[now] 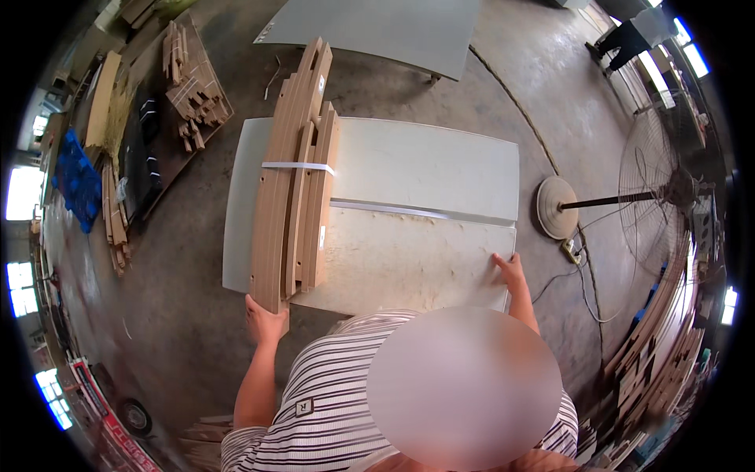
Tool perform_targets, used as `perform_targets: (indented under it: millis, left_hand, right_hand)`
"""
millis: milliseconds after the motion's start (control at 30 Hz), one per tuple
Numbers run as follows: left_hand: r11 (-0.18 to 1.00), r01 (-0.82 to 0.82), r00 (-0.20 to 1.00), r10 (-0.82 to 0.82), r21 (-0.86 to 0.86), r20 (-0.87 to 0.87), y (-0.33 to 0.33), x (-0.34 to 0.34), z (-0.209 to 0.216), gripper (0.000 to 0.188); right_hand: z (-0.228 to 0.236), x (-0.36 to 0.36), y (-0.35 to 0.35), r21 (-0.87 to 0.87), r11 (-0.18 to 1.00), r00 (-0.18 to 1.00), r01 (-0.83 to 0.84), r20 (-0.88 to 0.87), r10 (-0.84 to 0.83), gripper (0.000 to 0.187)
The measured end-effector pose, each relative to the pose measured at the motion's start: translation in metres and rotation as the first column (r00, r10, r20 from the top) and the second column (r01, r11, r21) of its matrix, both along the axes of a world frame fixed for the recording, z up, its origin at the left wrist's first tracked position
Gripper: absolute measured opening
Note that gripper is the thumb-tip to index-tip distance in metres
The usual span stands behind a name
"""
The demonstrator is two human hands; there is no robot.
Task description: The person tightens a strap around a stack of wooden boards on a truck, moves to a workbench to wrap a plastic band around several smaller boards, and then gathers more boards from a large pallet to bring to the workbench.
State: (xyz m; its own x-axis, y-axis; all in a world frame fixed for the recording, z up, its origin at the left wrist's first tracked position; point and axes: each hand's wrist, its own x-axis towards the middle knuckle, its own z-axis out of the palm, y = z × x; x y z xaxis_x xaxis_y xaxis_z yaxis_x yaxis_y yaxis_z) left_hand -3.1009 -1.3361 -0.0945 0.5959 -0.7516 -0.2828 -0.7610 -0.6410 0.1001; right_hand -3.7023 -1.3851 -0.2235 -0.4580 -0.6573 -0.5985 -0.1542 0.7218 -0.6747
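A strapped bundle of brown wooden boards (273, 204) lies lengthwise over the left part of a pale, scuffed worktable (409, 259). A white strap (299, 166) runs across the bundle. My left hand (267, 321) is closed on the bundle's near end, its thumb along the left side and its other fingers partly hidden. At the table's right edge rests my right hand (511, 271), thumb and forefinger spread apart. It holds nothing that I can make out, and its remaining fingers are hidden.
A large standing fan (657, 197) with a round base (556, 207) is to the right, its cable on the floor. Another grey table (377, 31) stands ahead. Wood pieces (197, 90) lie at the left, more boards (657, 362) at the right. A person (629, 39) is far right.
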Motion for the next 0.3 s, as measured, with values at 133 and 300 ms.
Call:
perform_targets:
  millis: [133, 300]
  left_hand:
    - [0.997, 0.028, 0.999, -0.025, -0.071, 0.042, -0.007, 0.023, -0.063, 0.108]
    - [0.99, 0.034, 0.985, -0.01, 0.135, -0.173, -0.018, 0.04, -0.043, 0.106]
  right_hand:
    - [0.021, 0.002, -0.025, 0.104, 0.994, 0.999, -0.024, 0.044, 0.02, 0.067]
    - [0.008, -0.014, -0.056, -0.156, 0.982, 0.974, 0.106, 0.217, -0.07, 0.085]
